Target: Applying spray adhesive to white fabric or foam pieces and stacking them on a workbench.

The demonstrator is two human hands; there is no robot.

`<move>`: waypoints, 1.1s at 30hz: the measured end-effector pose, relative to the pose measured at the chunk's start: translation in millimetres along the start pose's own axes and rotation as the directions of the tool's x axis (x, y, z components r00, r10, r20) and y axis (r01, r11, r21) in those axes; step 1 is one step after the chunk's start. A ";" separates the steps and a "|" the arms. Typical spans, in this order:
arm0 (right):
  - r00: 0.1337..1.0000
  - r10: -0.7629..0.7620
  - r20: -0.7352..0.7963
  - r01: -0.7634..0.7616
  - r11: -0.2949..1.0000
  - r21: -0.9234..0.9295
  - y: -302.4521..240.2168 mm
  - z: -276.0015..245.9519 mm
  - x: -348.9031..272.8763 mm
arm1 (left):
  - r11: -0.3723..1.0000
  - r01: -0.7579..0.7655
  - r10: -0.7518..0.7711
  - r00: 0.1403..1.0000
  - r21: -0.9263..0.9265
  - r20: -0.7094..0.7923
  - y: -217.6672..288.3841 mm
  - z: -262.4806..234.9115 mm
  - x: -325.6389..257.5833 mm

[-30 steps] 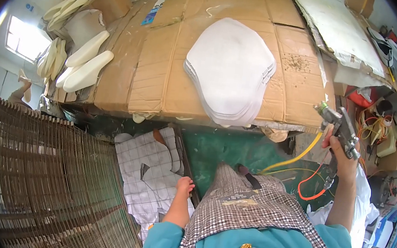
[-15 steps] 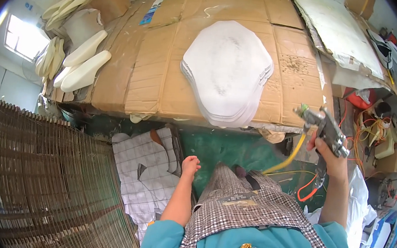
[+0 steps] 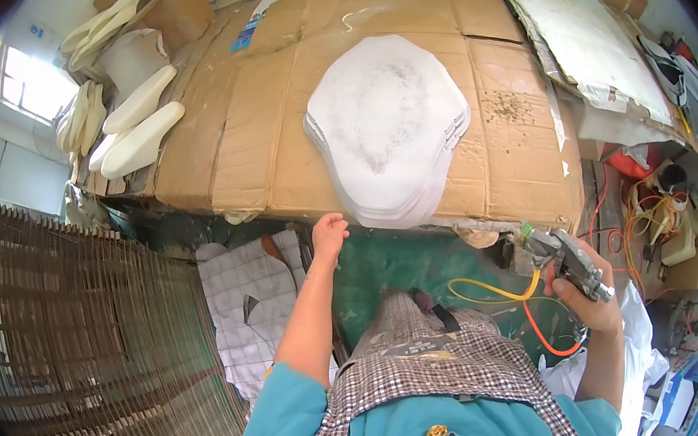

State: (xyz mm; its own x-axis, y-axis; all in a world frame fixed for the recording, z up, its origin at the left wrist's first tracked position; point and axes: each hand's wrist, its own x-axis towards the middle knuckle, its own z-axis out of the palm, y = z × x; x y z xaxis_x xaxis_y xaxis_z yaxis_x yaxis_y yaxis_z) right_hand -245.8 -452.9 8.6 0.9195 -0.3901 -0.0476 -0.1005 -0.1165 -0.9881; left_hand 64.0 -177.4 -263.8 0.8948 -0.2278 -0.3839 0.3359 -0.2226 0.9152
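Note:
A stack of white, shield-shaped sheets (image 3: 388, 128) lies on the cardboard-covered table, its lower end reaching past the near edge. Grey speckles form a rough ring on the top sheet. My right hand (image 3: 592, 295) is wrapped round a metal spray gun (image 3: 570, 262), held right of the stack and just off the table's near edge. A yellow hose (image 3: 494, 299) and an orange hose (image 3: 542, 344) hang by the gun. Near the stack's lower left side, my left hand (image 3: 330, 237) hovers with fingers curled in and nothing visible in them.
Cream foam-like pieces (image 3: 144, 141) sit at the table's left end. A wire rack (image 3: 83, 318) stands at lower left, beside quilted grey sheets (image 3: 250, 310). Tangled hoses and cords (image 3: 655, 216) fill the right side, below a white-covered surface (image 3: 592, 48).
My left hand has moved forward to the table's edge. The spray gun has dropped slightly toward me, its nozzle end lower. Grey speckling on the top sheet now spreads in a wider ring.

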 end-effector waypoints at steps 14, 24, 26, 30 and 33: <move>0.997 -0.011 -0.077 0.016 0.998 0.061 2.3 -17.2 2.5 | 0.564 -0.146 0.463 0.871 0.813 -0.164 34.2 58.4 31.6; 0.993 0.046 0.107 -0.051 0.998 0.037 -0.9 -19.9 1.5 | 0.601 -0.064 0.282 0.950 0.797 -0.135 59.0 58.4 35.0; 0.997 0.032 0.069 -0.037 0.997 0.072 9.8 -16.7 7.2 | 0.658 -0.054 0.276 0.945 0.751 -0.174 67.0 68.3 30.2; 0.992 -0.010 -0.129 0.026 0.992 0.120 -1.0 -10.3 27.1 | 0.775 -0.043 0.226 0.950 0.630 -0.214 54.6 61.6 42.2; 0.974 -0.035 -0.222 0.052 0.996 0.069 -2.0 -14.2 27.7 | 0.966 0.039 -0.110 0.957 -0.257 -0.268 40.1 62.0 45.7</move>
State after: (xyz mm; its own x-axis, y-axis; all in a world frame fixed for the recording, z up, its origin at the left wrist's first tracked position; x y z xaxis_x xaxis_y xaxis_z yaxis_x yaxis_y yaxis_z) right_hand -225.5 -476.5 11.3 0.8153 -0.5787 0.0209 -0.0262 -0.0728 -0.9970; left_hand 100.2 -255.5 -252.2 0.8985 0.0606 -0.4348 0.4344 0.0197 0.9005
